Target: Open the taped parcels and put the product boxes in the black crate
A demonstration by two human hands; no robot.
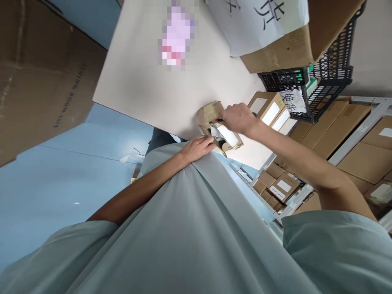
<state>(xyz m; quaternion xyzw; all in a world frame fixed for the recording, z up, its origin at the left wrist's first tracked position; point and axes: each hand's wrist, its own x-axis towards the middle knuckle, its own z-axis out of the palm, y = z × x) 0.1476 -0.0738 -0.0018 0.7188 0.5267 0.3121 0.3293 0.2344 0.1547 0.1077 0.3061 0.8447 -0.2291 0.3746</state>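
Note:
A small brown cardboard box [211,111] sits near the front edge of the pale table, partly torn or cut open. White and a little green show through its opening, but I cannot make out the contents. My left hand [198,148] has its fingers curled on the near side of this box, beside the opening. Above the box, my right hand [238,117] is closed around a slim red-and-black tool [218,120]. Its red end points at the box, and most of it is hidden in my fist.
Behind my right hand stand labelled small cartons [265,108]. A black plastic crate [333,77] and a large carton with a paper sign [278,49] are at the back right. Shelves of cartons [283,185] stand right; a big carton [45,81] is left. A blurred pink item [177,34] lies on the table [137,73].

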